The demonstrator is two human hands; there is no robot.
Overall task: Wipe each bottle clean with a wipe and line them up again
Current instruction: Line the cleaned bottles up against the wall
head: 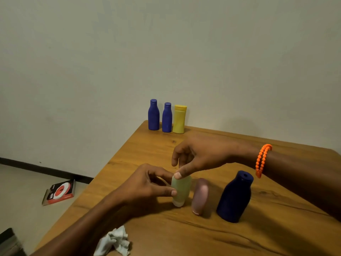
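A pale green bottle [181, 191] stands cap-down near the middle of the wooden table [258, 237]. My left hand [147, 183] pinches its side with thumb and fingers. My right hand [199, 154] pinches its top end from above. To its right stand a pink bottle [200, 196] and a large dark blue bottle [235, 197]. Two small blue bottles [153, 115] [167, 118] and a yellow bottle [179, 120] form a row at the far corner by the wall. A crumpled white wipe [114, 242] lies on the table's near left, untouched.
The table's left edge runs diagonally from the far corner to the near left. A red and white box [60, 192] lies on the floor left of the table. An orange bead bracelet [262, 159] circles my right wrist.
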